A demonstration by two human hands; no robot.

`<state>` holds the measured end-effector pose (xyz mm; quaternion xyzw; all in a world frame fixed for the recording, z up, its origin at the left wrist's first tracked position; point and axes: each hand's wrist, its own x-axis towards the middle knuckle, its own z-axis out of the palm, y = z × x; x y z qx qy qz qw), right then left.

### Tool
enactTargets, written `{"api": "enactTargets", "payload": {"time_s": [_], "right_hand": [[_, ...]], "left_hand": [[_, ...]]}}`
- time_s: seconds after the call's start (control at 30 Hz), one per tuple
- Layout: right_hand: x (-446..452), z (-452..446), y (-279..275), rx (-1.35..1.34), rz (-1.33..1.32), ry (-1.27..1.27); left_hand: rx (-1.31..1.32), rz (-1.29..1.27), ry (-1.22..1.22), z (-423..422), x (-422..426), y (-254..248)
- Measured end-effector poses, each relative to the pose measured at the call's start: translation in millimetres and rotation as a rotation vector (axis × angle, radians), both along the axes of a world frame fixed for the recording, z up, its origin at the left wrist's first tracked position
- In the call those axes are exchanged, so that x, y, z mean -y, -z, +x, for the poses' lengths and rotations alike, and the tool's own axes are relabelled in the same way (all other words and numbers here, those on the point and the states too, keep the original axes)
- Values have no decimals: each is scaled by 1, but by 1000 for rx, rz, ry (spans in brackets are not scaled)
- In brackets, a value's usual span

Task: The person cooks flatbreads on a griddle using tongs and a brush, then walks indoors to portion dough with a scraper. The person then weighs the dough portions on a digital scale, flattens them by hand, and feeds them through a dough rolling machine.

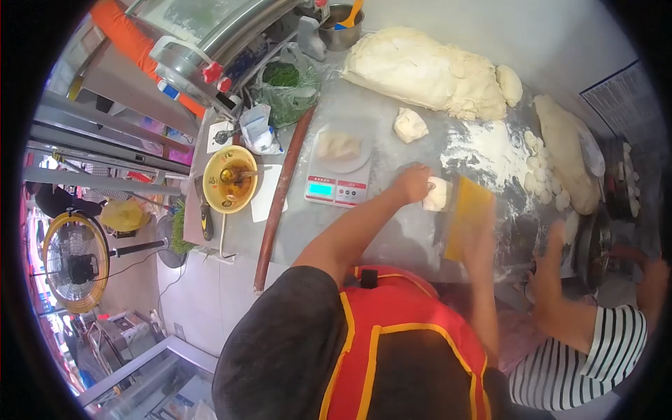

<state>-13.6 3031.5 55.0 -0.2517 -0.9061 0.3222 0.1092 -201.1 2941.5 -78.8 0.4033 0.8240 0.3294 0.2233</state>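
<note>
My left hand (416,183) is closed on the left edge of a small pale piece of dough (437,194) on the metal worktop. Just right of that piece, my right hand (479,227), blurred by motion, grips a wide yellow dough scraper (467,210). Farther back lies another lump of dough (410,126). A digital kitchen scale (336,190) with a lit blue display stands to the left, pale dough (339,145) resting on its pan. At the back, a large mass of dough (427,70) spreads across the worktop.
White flour (486,150) covers the right side, near several small dough pieces (539,175). A long rolling pin (283,203) lies left of the scale, beside a yellow bowl of brown liquid (215,180). A co-worker's hand (553,245) is close on the right.
</note>
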Motion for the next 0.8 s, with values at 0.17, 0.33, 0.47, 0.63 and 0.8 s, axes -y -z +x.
{"api": "enactTargets", "payload": {"time_s": [0.17,0.33,0.47,0.63,0.8], "right_hand": [[12,-3,-6,9,104,-81],[31,-19,-15,336,30,-69],[34,-12,6,205,34,-147],[43,-13,1,320,-54,-129],[42,-14,17,301,-37,-191]], "left_hand": [[109,160,-87,25,28,31],[143,241,-242,38,35,29],[113,245,-245,39,39,25],[67,156,-287,40,43,18],[65,165,-308,43,47,22]]}}
